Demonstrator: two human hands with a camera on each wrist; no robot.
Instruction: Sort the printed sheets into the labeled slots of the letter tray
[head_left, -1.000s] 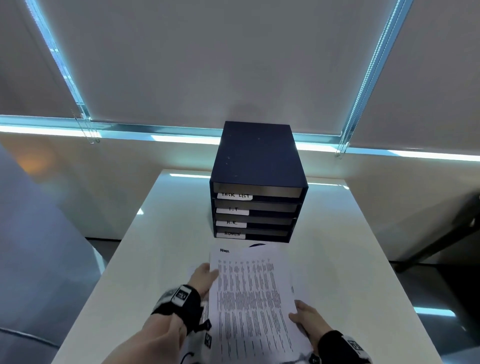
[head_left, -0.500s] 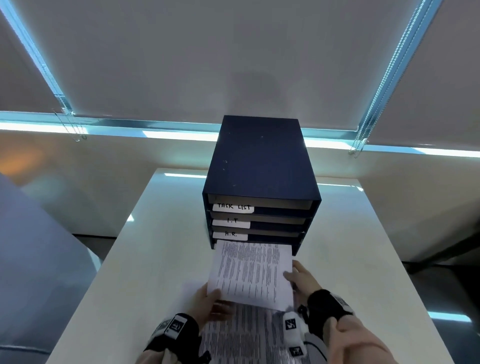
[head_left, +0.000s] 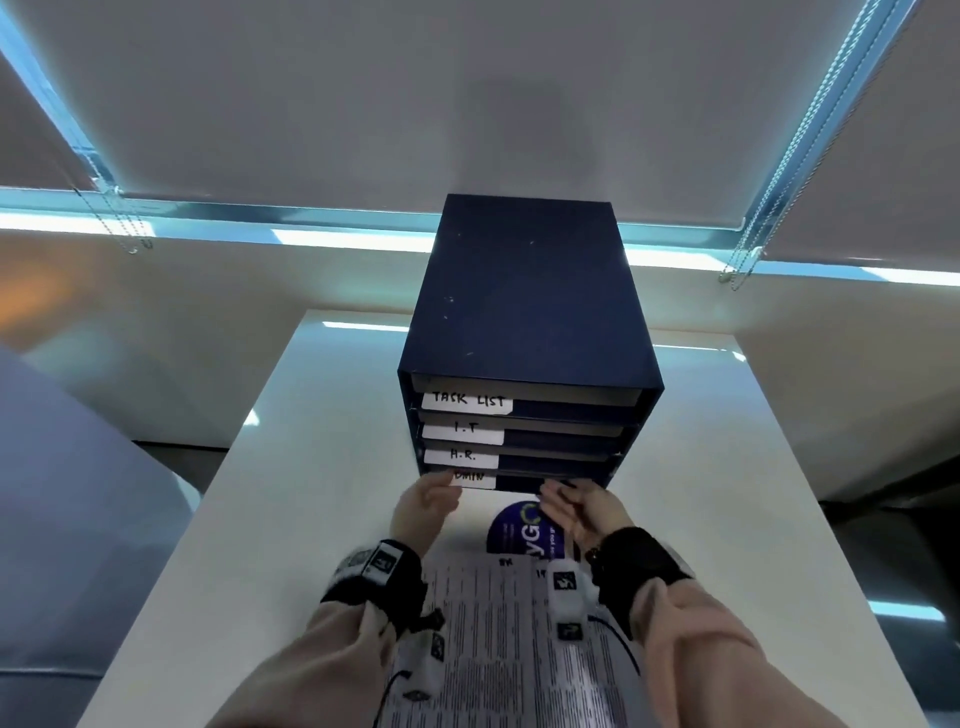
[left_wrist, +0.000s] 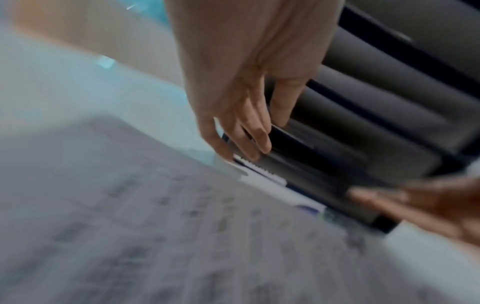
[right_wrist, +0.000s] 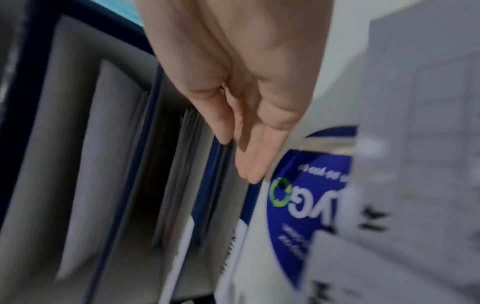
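A: Where's the letter tray (head_left: 524, 312)?

B: Twelve o'clock on the white table (head_left: 291, 467), dark blue, four slots stacked. Labels read, top to bottom: TASK LIST (head_left: 467, 401), I.T (head_left: 464, 430), H.R. (head_left: 461, 457), and a partly covered one ending "DMIN" (head_left: 470, 478).

A: Hands?

B: Both at the mouth of the bottom slot. Left hand (head_left: 423, 512) at eleven o'clock from the sheets, fingers straight and close together, tips at the slot's left front edge, covering the label's first letter. Wrist view is blurred; the fingertips (left_wrist: 255, 142) seem to touch the slot lip, holding nothing.

A: Right?

B: Right hand (head_left: 584, 514) at one o'clock, fingers extended, pressed side by side, tips (right_wrist: 249, 168) at the bottom slot's front edge. No pinch seen. Paper edges show inside that slot (right_wrist: 192, 127).

A: The printed sheets?

B: Remaining stack of printed sheets (head_left: 498, 623) lies flat at six o'clock, between the forearms. A blue round sticker (head_left: 519, 530) on the table sits between stack and tray.
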